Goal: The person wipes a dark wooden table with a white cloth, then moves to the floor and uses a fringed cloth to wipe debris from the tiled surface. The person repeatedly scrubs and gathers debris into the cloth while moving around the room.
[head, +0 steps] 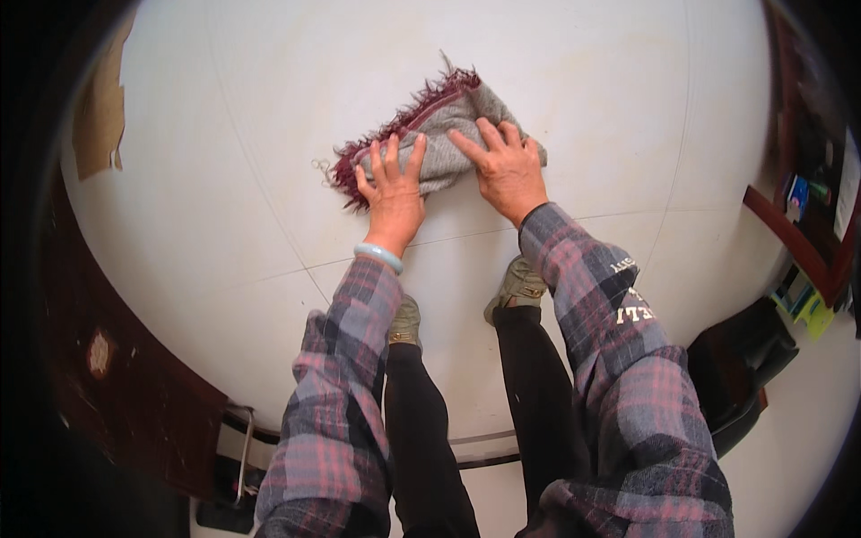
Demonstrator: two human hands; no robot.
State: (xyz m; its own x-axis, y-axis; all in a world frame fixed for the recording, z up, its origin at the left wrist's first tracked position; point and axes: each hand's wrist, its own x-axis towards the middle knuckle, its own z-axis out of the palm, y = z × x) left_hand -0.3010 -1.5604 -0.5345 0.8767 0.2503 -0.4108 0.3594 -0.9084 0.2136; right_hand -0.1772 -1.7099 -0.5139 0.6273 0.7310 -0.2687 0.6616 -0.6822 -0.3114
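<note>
A folded grey woven cloth (449,138) with a dark red fringe along its far-left edge lies on the pale tiled floor (572,101). My left hand (392,195), with a light blue bangle (379,257) at the wrist, rests on the cloth's near-left end, fingers spread. On the right part of the cloth lies my right hand (508,168), palm down, with its index finger set apart from the others. The underside of both palms is hidden, and neither hand visibly pinches the fabric.
My shoes (518,289) stand just behind the cloth. Dark reddish-brown wooden furniture (134,403) borders the left, near a piece of cardboard (101,128). At right are a black chair (736,363) and a wooden desk or shelf (787,232) holding small items.
</note>
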